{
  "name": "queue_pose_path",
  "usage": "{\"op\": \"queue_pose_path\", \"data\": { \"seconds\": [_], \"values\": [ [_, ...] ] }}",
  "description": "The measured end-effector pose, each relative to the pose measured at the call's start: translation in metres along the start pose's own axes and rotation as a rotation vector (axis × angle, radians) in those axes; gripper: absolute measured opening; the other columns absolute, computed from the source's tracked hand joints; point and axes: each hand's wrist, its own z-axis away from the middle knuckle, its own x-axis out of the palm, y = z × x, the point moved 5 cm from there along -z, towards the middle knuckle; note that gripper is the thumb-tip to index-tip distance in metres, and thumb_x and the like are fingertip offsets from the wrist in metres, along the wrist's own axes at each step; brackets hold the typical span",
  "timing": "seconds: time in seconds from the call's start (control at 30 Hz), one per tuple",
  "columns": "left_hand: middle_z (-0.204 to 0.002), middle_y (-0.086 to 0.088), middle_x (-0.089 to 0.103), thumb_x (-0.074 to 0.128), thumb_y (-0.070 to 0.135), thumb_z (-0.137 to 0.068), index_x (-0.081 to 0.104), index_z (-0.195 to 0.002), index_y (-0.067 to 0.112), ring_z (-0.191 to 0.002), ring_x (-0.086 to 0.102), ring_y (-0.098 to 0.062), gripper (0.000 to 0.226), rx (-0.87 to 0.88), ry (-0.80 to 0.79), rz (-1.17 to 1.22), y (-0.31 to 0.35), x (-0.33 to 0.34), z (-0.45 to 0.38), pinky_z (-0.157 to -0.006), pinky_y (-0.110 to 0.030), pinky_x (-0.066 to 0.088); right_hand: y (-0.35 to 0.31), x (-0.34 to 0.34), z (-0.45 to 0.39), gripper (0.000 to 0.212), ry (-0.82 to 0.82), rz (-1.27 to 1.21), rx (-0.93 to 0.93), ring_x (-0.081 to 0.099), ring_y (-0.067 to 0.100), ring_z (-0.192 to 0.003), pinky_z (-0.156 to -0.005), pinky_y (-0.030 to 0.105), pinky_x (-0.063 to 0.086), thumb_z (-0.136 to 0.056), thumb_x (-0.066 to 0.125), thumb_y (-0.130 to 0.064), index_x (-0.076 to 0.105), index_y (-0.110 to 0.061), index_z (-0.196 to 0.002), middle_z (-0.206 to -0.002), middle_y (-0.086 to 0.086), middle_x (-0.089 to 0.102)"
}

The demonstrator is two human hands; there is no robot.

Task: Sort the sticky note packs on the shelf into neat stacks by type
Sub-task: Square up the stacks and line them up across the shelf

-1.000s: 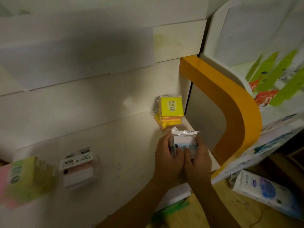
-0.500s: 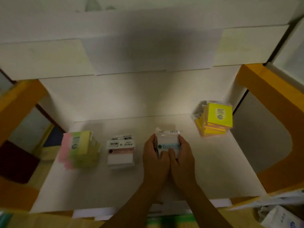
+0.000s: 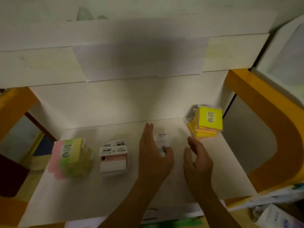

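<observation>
Item: white shelf [image 3: 213, 170] bearing sticky note packs in four groups. Left hand [image 3: 153, 155] lay with fingers straight and thumb out, flat against the left side of a pale, clear-wrapped pack [image 3: 162, 142]; it gripped nothing, and whether the thumb touched the pack could not be told through blur. Right hand [image 3: 197, 160] hovered just right of that pack, fingers loosely spread, holding nothing, apart from it. The pack rested on the shelf between the two hands. Well left of the left hand: a white-and-pink labelled stack [image 3: 113, 159], and beyond it a pink, green and yellow stack [image 3: 70, 157]. Just beyond the right hand's fingertips: a yellow stack [image 3: 208, 123], its packs somewhat askew. Step judged in hand: setting down the pale pack as its own group, nearly finished. Next move would likely call for squaring its position, then straightening the uneven yellow stack.
</observation>
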Motion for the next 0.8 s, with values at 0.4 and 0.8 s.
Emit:
{"op": "queue_pose_path", "data": {
  "seconds": [0.4,0.8],
  "values": [
    [-0.146,-0.007,0.05,0.042,0.027,-0.103,0.045,-0.145,0.014,-0.134,0.045,-0.019,0.044,-0.241,-0.147,0.245,0.05,0.129,-0.027,-0.096,-0.012,0.025,0.041,-0.075,-0.08,0.053,0.327,-0.12,0.151,0.059,0.021,-0.115,-0.097,0.038,0.049,-0.093,0.05,-0.046,0.053,-0.007,-0.129,-0.123,0.009,0.062],
    [-0.13,0.0,0.061,0.038,0.042,-0.105,0.05,-0.14,0.022,-0.114,0.059,-0.015,0.042,-0.331,-0.171,0.32,0.037,0.177,-0.038,-0.097,-0.029,0.046,0.065,-0.03,-0.114,0.048,0.094,-0.316,0.411,0.069,0.014,-0.098,-0.085,0.035,0.055,-0.089,0.044,-0.055,0.058,-0.023,-0.123,-0.109,-0.002,0.07]
  ]
}}
